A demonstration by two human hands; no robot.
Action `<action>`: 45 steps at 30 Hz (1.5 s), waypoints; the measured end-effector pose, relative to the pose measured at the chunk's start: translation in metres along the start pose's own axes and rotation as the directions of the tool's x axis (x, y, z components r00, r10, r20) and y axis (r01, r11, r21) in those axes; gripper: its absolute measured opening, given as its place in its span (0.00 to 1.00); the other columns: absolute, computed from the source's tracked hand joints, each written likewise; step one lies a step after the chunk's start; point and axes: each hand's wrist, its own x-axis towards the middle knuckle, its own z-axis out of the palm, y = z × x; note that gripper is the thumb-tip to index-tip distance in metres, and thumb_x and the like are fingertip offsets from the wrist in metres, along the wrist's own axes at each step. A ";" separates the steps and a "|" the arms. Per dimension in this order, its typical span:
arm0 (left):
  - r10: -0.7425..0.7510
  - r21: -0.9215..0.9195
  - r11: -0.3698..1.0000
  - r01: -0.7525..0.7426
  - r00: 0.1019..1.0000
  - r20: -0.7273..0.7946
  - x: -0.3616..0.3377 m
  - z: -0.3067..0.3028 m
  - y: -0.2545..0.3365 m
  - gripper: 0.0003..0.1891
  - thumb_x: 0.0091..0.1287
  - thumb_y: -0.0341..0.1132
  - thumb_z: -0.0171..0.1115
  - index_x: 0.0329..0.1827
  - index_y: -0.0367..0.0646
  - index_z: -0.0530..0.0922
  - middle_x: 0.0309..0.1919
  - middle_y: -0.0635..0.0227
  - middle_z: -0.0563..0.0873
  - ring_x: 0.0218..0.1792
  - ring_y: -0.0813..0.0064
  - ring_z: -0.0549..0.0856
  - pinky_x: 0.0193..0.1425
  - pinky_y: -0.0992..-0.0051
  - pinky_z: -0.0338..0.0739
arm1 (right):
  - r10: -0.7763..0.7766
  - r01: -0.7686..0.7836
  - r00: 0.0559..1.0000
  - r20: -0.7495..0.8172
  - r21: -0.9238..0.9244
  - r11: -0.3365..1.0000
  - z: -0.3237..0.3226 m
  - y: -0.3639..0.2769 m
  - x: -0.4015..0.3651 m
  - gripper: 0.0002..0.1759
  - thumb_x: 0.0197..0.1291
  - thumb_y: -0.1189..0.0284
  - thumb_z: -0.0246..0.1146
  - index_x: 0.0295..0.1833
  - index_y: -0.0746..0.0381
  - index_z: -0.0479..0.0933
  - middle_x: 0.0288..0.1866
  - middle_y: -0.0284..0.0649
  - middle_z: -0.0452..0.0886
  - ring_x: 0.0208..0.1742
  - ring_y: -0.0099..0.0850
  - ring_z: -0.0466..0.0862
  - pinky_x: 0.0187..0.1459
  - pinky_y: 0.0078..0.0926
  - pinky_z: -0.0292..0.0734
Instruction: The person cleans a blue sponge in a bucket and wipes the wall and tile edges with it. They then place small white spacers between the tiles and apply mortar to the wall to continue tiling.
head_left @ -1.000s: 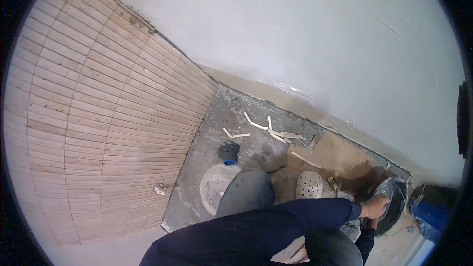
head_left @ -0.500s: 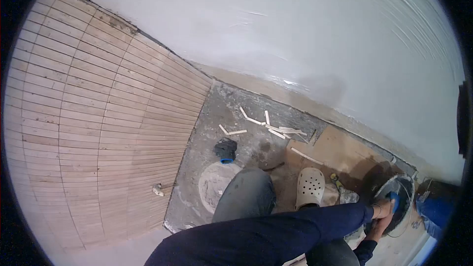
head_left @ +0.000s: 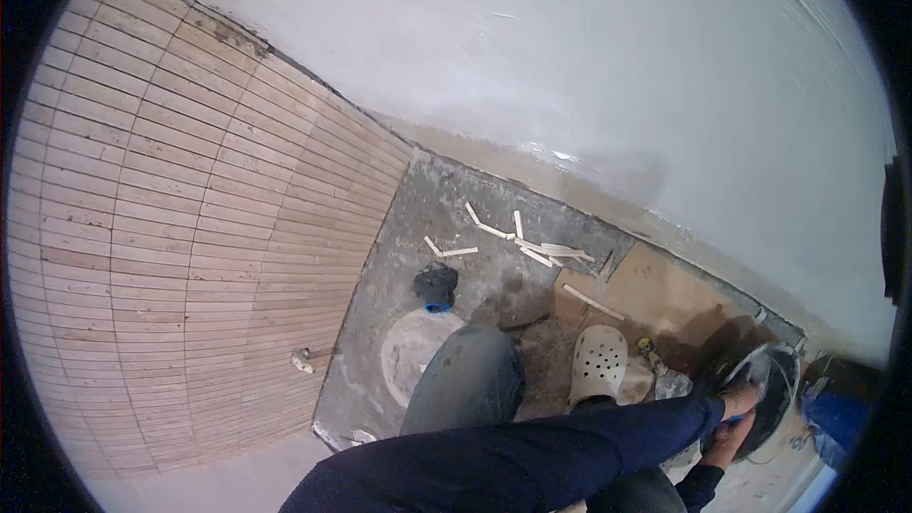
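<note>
My left hand and my right hand are close together over a dark bucket at the lower right. Both are closed around a small blue thing, a sponge or a cloth, mostly hidden by the fingers. The left arm crosses in front of my knees, while the right one comes up from below. Just left of the bucket lies a tool with a yellowish handle and a grey, smeared end.
Narrow tiles cover the left wall. White strips lie on the grey floor near a dark lump with a blue rim and a round, pale-topped container. Cardboard lies by my white clog. A blue bag is beyond the bucket.
My hands have shifted slightly and closed further around the blue thing, so less of it shows. The view has tilted a little.
</note>
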 end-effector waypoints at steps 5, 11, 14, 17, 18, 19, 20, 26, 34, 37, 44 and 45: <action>0.152 0.122 0.973 -0.195 0.944 0.293 -0.004 -0.030 0.023 0.25 0.69 0.43 0.50 0.62 0.31 0.67 0.57 0.39 0.76 0.59 0.45 0.76 0.64 0.60 0.69 | -0.159 0.140 0.951 -0.265 -0.088 0.986 -0.016 0.010 0.025 0.24 0.72 0.64 0.47 0.66 0.66 0.69 0.62 0.45 0.73 0.56 0.35 0.78 0.57 0.32 0.72; 0.113 -0.014 0.994 -0.112 0.981 0.160 -0.030 -0.031 0.025 0.15 0.64 0.31 0.53 0.50 0.32 0.76 0.45 0.39 0.82 0.52 0.44 0.80 0.56 0.58 0.74 | -0.081 0.086 0.994 -0.068 0.072 0.994 0.006 -0.006 -0.011 0.28 0.70 0.60 0.51 0.70 0.65 0.62 0.68 0.46 0.67 0.64 0.35 0.71 0.65 0.31 0.62; 0.139 0.064 0.988 -0.139 0.990 0.011 -0.031 -0.023 0.022 0.14 0.64 0.30 0.52 0.49 0.32 0.77 0.45 0.40 0.82 0.51 0.44 0.81 0.56 0.57 0.75 | -0.043 0.044 0.999 -0.013 0.103 0.994 0.023 -0.019 -0.023 0.32 0.70 0.59 0.52 0.72 0.65 0.58 0.71 0.46 0.64 0.67 0.36 0.68 0.69 0.31 0.57; 0.187 0.089 0.980 -0.180 0.979 -0.082 -0.028 -0.022 0.018 0.13 0.65 0.30 0.50 0.46 0.33 0.78 0.45 0.41 0.82 0.50 0.44 0.81 0.55 0.57 0.75 | 0.019 -0.019 1.000 0.003 0.077 0.997 0.039 -0.034 -0.026 0.35 0.69 0.57 0.54 0.74 0.64 0.55 0.73 0.47 0.60 0.71 0.36 0.64 0.72 0.30 0.52; 0.197 0.063 0.979 -0.193 0.977 -0.080 -0.028 -0.024 0.020 0.13 0.66 0.31 0.49 0.45 0.33 0.78 0.44 0.42 0.83 0.50 0.45 0.82 0.54 0.57 0.75 | 0.055 -0.054 0.998 -0.009 0.054 0.997 0.042 -0.040 -0.026 0.36 0.68 0.57 0.55 0.75 0.64 0.54 0.74 0.47 0.59 0.73 0.36 0.63 0.74 0.30 0.51; 0.195 0.056 0.980 -0.191 0.978 -0.079 -0.027 -0.027 0.021 0.13 0.66 0.31 0.49 0.45 0.33 0.78 0.44 0.42 0.83 0.50 0.45 0.82 0.54 0.57 0.75 | 0.080 -0.079 0.996 -0.029 0.017 0.997 0.040 -0.044 -0.024 0.38 0.68 0.56 0.56 0.75 0.64 0.52 0.75 0.47 0.58 0.74 0.36 0.62 0.75 0.30 0.49; 0.162 0.025 0.986 -0.162 0.987 0.014 -0.033 -0.036 0.027 0.14 0.68 0.31 0.45 0.48 0.33 0.77 0.45 0.41 0.82 0.51 0.45 0.81 0.55 0.57 0.74 | 0.102 -0.102 0.994 -0.051 -0.010 0.995 0.041 -0.050 -0.023 0.39 0.68 0.56 0.56 0.76 0.63 0.51 0.76 0.48 0.57 0.75 0.36 0.61 0.76 0.30 0.48; 0.247 0.014 0.969 -0.247 0.967 -0.061 -0.032 -0.006 -0.005 0.12 0.69 0.33 0.47 0.46 0.36 0.77 0.45 0.43 0.82 0.50 0.48 0.82 0.52 0.58 0.76 | -0.074 0.131 0.991 0.113 -0.663 0.737 -0.008 -0.045 0.000 0.25 0.73 0.63 0.46 0.67 0.68 0.67 0.64 0.45 0.74 0.61 0.34 0.75 0.63 0.29 0.66; 0.071 0.048 0.997 -0.062 0.971 -0.230 -0.032 -0.007 0.009 0.36 0.63 0.28 0.53 0.76 0.51 0.53 0.68 0.40 0.63 0.69 0.40 0.63 0.72 0.55 0.59 | -0.115 0.135 0.989 0.093 -0.257 0.957 -0.080 0.031 0.044 0.20 0.73 0.68 0.45 0.62 0.65 0.73 0.56 0.42 0.79 0.54 0.34 0.79 0.58 0.29 0.71; -0.020 -0.117 0.993 0.000 0.986 -0.163 -0.007 0.006 -0.005 0.36 0.65 0.29 0.52 0.77 0.45 0.48 0.69 0.40 0.63 0.70 0.43 0.64 0.73 0.59 0.58 | 0.032 -0.026 0.992 0.120 -0.048 0.998 -0.052 0.005 0.048 0.20 0.72 0.66 0.48 0.60 0.67 0.72 0.53 0.41 0.80 0.53 0.34 0.79 0.56 0.30 0.73; -0.046 -0.306 0.952 0.002 0.989 -0.139 0.001 -0.007 0.011 0.27 0.69 0.37 0.52 0.69 0.36 0.61 0.63 0.39 0.71 0.65 0.49 0.72 0.71 0.64 0.63 | -0.411 0.393 0.907 0.090 -0.530 0.752 0.023 -0.026 -0.011 0.29 0.74 0.54 0.45 0.68 0.65 0.67 0.61 0.43 0.76 0.60 0.35 0.76 0.61 0.30 0.70; 0.001 -0.285 0.959 -0.008 1.000 -0.025 -0.002 -0.012 0.014 0.26 0.68 0.39 0.53 0.66 0.36 0.64 0.60 0.38 0.74 0.62 0.47 0.74 0.67 0.62 0.67 | -0.273 0.270 0.961 0.038 -0.329 0.905 0.020 -0.024 -0.009 0.31 0.73 0.52 0.46 0.70 0.64 0.65 0.65 0.43 0.74 0.64 0.35 0.74 0.64 0.30 0.66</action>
